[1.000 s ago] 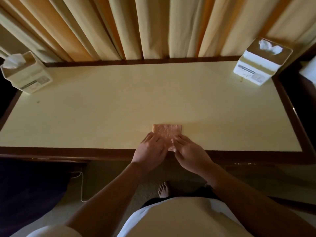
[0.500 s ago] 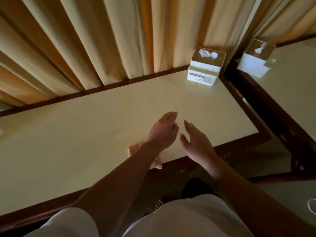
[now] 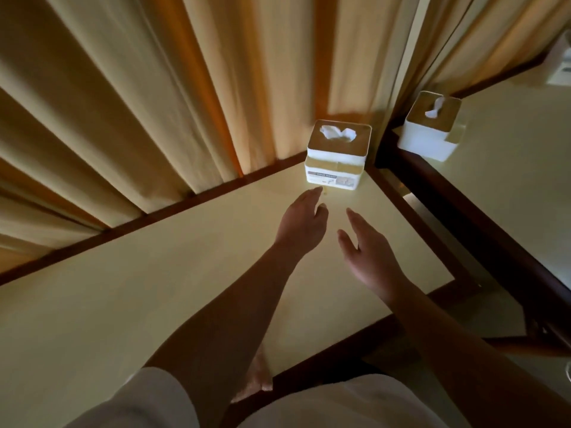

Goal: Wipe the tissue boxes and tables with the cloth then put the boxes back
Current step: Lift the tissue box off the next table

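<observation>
A: Where is the nearest tissue box (image 3: 336, 156) found?

B: It is set upright in the far right corner of the table (image 3: 123, 304), against the curtains (image 3: 154, 88). A tissue is pulled up through its top. The print on its label is too small to be read.

A: And what is held by the hands?

B: Nothing. The left hand (image 3: 301, 225) and the right hand (image 3: 369, 257) are both stretched out with straight fingers above the table, just short of the box. The left fingertips are nearest; whether the box is touched cannot be told.

A: Is the cloth (image 3: 255, 378) seen?

B: Only a pinkish sliver is seen, at the near edge. The rest is covered by the left forearm.

A: Are other boxes seen?

B: A second box (image 3: 429, 131) is stood on the neighbouring table (image 3: 509, 186), and a third box (image 3: 560, 66) is cut off by the right border.
</observation>
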